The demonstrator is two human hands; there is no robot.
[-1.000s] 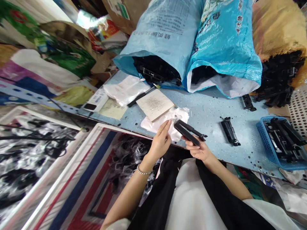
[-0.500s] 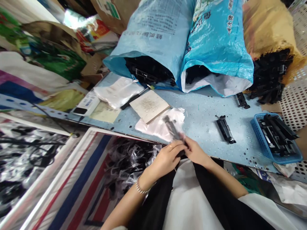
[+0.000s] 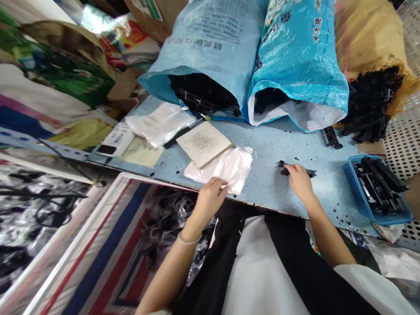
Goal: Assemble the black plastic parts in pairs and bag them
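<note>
Two grips: fingers pressed together, palms down
Left hand (image 3: 211,201): resting on white plastic sheet (image 3: 229,168), no pinch
Right hand (image 3: 300,183): over black plastic part (image 3: 287,171), pinch hidden

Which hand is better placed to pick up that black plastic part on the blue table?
Probably the right hand: it rests on the black plastic part. The left hand is farther off, at the edge of the white plastic bag.

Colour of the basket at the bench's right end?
Blue, with a pattern of small mesh holes; the basket shows best in the head view.
</note>
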